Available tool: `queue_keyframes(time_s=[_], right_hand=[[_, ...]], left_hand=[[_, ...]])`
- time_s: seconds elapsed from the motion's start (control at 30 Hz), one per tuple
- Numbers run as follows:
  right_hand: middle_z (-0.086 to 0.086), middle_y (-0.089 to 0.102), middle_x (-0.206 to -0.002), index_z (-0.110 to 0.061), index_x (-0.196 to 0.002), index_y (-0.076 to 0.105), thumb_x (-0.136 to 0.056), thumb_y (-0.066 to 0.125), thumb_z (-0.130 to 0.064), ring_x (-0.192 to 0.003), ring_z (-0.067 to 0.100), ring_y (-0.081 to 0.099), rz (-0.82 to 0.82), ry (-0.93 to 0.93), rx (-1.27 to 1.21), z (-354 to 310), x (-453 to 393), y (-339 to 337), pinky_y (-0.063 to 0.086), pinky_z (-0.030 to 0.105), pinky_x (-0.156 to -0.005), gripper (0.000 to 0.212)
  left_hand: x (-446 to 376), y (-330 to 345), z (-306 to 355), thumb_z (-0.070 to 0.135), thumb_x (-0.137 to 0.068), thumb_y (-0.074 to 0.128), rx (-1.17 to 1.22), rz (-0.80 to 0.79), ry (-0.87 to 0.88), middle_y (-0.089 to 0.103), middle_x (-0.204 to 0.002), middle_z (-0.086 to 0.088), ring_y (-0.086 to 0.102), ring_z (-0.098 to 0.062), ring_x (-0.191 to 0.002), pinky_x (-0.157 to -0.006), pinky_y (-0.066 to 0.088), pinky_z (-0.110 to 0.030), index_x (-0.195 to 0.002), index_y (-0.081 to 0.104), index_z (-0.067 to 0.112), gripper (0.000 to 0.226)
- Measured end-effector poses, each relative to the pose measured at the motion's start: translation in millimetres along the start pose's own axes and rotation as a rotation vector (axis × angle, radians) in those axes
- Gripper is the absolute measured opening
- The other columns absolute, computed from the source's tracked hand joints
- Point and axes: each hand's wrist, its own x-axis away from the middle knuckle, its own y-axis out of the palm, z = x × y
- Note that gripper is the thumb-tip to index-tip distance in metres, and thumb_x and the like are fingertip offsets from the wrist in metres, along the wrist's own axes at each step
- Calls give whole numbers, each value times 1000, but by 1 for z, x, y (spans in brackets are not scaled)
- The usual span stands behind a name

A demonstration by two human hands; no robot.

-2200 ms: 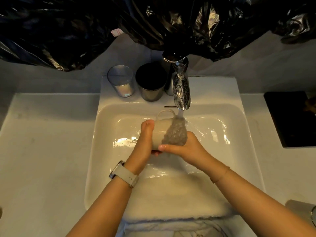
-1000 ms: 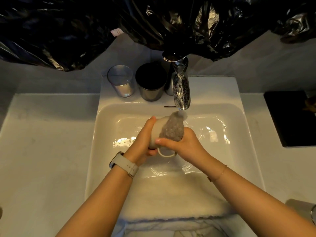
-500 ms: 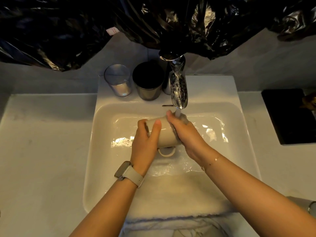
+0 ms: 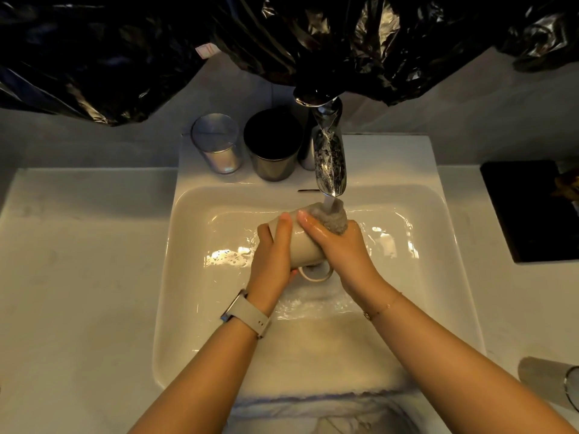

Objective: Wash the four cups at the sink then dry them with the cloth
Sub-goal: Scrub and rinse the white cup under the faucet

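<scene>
Mug: you hold the mug [image 4: 305, 242] on its side over the middle of the sink [image 4: 188, 277], handle now turned down toward you; two seconds ago it pointed away.
Left hand: your left hand [image 4: 272, 255] is wrapped around the mug's left end.
Right hand: your right hand [image 4: 340, 245] presses the sponge [image 4: 336, 219] on the right end, under the tap [image 4: 329, 161] stream.
Meaning: you are scrubbing all round; rinsing seems next.
Other cups: two [image 4: 216, 142] [image 4: 272, 145] wait at the far rim, one [image 4: 551, 380] lies near right.

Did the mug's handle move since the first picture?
Yes. The mug was turned over: its handle pointed toward the faucet before, and now points down toward the person, away from it.
</scene>
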Motion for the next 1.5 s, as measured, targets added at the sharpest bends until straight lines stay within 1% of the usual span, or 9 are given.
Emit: queue_keyframes(time_s=[0.13,0.33,0.53,0.67,0.87,0.97,1.17,1.33,1.5], right_hand=[[1,65,-75,-16,-75,61,-91,58,-44,-70,12,63,91,51,181,2,-4,0,49,21,-61,32],[-7,66,-88,-13,-99,59,-88,65,-6,-79,-7,64,-446,-107,234,10,1,-21,48,11,-71,15],[-9,65,-63,-21,-74,61,-89,66,-25,-58,-6,59,-98,-174,178,-1,-12,-8,47,17,-55,17],[-8,55,-59,-17,-72,55,-98,51,-34,-52,0,51,-138,-157,271,-2,-21,-4,41,19,-55,31],[-8,57,-72,-23,-87,54,-103,32,-42,-60,-7,55,-6,-104,260,-14,-22,-11,44,9,-61,33],[-1,66,-106,-27,-111,60,-96,28,-62,-102,8,61,48,-21,189,-22,-21,-30,41,26,-97,50],[-4,74,-105,-29,-101,72,-80,47,-75,-109,17,65,13,85,91,-6,-5,-52,42,42,-107,56],[1,71,-114,-28,-117,67,-53,49,-94,-111,22,65,-56,193,-53,6,9,-30,45,46,-104,93],[3,73,-111,-25,-113,67,-85,29,-71,-103,15,69,-113,197,-230,8,18,-16,53,32,-86,66]], left_hand=[[-4,-3,1,62,-96,38,-2,-17,-69,60,-97,-3,61,-18,-78,-45,41,-23,-121,44,24,46],[0,-10,2,56,-100,37,320,-171,-208,58,-65,-3,49,-9,-43,-35,31,-18,-100,56,18,43],[-2,-33,5,50,-87,58,316,-410,-271,68,-99,-10,69,-24,-86,-71,58,-40,-122,61,19,47],[-7,-44,4,57,-74,74,11,-484,-125,69,-114,-5,71,-17,-96,-78,58,-35,-130,55,19,70],[-3,-44,-5,64,-65,74,-24,-365,-125,74,-104,-5,72,-21,-93,-84,60,-42,-115,67,25,63],[3,-48,-15,62,-67,73,-26,-266,-136,73,-107,-7,72,-21,-93,-82,61,-40,-114,65,26,60],[15,-48,-13,60,-68,69,208,-149,-196,72,-102,-5,71,-19,-92,-87,59,-46,-116,64,23,60],[19,-32,-5,61,-66,71,142,-89,-73,69,-110,-7,69,-19,-93,-65,56,-26,-119,60,21,67],[22,-12,-10,50,-78,74,171,-14,-52,69,-109,-5,70,-18,-93,-59,54,-20,-121,59,18,56]])
